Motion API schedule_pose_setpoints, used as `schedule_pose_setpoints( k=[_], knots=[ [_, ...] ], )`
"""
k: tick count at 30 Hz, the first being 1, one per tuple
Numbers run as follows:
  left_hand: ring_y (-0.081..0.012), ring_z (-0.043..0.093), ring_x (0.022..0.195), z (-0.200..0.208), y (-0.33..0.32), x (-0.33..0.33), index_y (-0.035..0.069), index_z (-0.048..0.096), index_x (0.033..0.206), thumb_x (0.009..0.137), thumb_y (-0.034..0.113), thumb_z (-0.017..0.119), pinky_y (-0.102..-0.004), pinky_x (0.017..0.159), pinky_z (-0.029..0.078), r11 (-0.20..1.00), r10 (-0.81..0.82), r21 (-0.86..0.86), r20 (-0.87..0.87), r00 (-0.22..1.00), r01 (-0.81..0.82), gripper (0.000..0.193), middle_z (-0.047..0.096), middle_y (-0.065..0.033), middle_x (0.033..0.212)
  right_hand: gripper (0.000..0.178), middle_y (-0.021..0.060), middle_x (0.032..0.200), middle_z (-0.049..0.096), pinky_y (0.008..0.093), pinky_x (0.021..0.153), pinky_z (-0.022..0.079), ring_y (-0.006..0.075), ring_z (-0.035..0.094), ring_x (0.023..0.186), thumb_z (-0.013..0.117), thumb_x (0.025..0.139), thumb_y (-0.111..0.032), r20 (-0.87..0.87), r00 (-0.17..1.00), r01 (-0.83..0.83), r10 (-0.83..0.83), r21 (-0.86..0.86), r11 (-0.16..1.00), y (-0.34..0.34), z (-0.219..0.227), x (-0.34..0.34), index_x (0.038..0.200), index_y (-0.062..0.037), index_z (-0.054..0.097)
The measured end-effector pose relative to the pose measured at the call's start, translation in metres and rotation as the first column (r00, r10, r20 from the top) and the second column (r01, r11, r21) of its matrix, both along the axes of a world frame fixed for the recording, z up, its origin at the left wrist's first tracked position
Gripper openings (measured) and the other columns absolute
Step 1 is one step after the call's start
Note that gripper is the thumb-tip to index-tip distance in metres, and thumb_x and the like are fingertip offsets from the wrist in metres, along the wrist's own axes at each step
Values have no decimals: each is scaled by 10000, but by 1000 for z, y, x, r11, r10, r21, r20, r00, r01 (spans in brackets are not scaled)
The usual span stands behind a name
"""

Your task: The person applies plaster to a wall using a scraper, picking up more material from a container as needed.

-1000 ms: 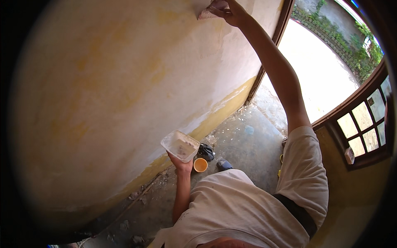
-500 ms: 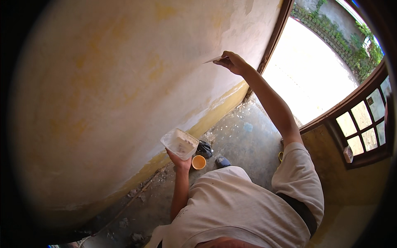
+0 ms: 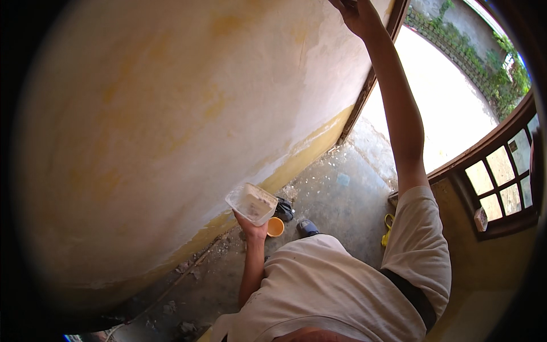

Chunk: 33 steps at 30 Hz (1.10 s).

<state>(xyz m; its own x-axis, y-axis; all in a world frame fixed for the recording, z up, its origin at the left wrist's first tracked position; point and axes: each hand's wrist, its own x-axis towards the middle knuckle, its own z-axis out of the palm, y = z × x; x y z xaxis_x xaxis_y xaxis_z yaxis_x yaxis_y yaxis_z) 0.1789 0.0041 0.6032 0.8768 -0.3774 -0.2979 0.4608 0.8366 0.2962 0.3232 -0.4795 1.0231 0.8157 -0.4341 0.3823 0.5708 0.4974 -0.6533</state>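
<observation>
My left hand [image 3: 251, 226] grips a clear plastic tub [image 3: 263, 214] from below, its open top tilted up. Whitish paste coats the inside of the tub, with a few dark specks. My right hand [image 3: 359, 16] is raised high against the wall [image 3: 188, 114], at the upper edge of the view. Its fingers are curled and partly cut off by that edge. The thin, pale, flat scraper it held half a second ago is now out of sight. The wall is whitish and patchy, with yellow showing through and a yellow band along its foot.
An orange bowl [image 3: 276, 227] and a black plastic bag [image 3: 284, 209] lie on the grey floor [image 3: 325, 191] by my sandalled foot [image 3: 307, 228]. A yellow item [image 3: 387, 230] is on the right. A brown door frame [image 3: 358, 108] and a paned window [image 3: 501, 176] border the doorway.
My right hand has swept upward and a little right along the wall, taking the scraper out of view. My left hand and the tub have shifted only slightly.
</observation>
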Motion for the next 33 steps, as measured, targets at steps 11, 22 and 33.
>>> schedule_pose_setpoints(
  k=[11,22,33],
  knots=[
    [-266,617,1180,6,-1,3,169,580,1342,1018,542,447,-481,1021,504,998,46,36,-9,999,-45,512,640,-33,1283,158,298,1084,653,381,1053,566,392,660,1120,565,941,-22,-522,809,-283,271,57,957,102,-197,0,929,136,567],
    [-265,616,1188,-16,-8,-5,166,588,1331,1020,521,451,-489,1017,507,999,35,17,-61,998,-34,492,647,-29,1274,197,265,1081,667,366,989,598,375,692,1021,605,968,-62,214,972,-100,100,-12,995,17,5,11,943,132,586],
    [-256,580,1234,-9,-18,-2,177,551,1376,1010,544,451,-490,1045,483,999,31,36,-34,999,-29,528,604,-21,1335,180,323,1157,593,365,1066,553,413,643,1132,497,935,3,-589,746,-295,311,127,947,89,-226,-27,1021,162,504]
  ],
)
